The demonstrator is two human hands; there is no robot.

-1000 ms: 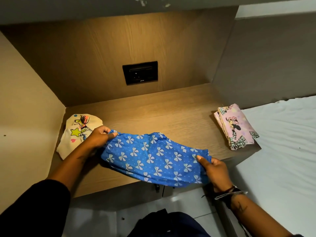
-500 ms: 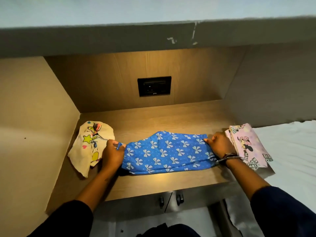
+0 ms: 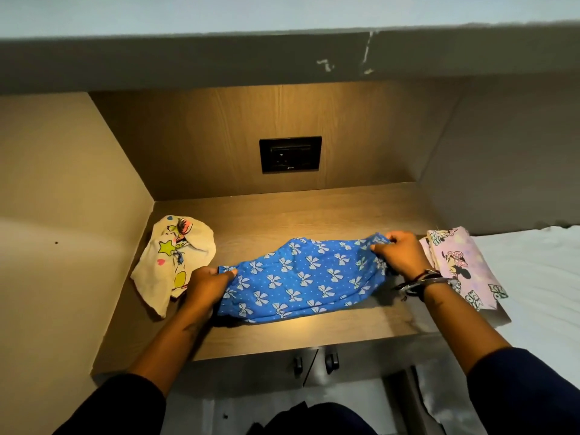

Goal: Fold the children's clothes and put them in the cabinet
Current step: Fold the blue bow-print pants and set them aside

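The blue garment (image 3: 301, 281), printed with white bows, lay stretched sideways across the front half of the wooden shelf (image 3: 314, 211), and both hands held it by its ends. The left hand (image 3: 208, 285) was closed on the left end: its fingers were curled under the bunched cloth and the thumb lay over the top edge, so the fabric gathered into folds there. The right hand (image 3: 400, 257) gripped the right end higher up, its fingers curled round the upper corner with the knuckles facing the camera (how far the thumb reached under the cloth could not be told). Between the two grips the garment sagged a little along its lower edge and rested on the shelf. A metal bangle (image 3: 423, 282) and dark bands sat on the right wrist, and both forearms came out of dark sleeves.

A cream garment (image 3: 174, 262) with a cartoon print lay crumpled just beside the left hand, against the left wall of the recess. A folded pink garment (image 3: 461, 265) lay just beside the right wrist, at the shelf's right edge next to the white sheet (image 3: 533, 277). A black socket panel (image 3: 290, 153) sat in the back wall. Below the shelf's front edge the cabinet doors (image 3: 251, 370) were closed.
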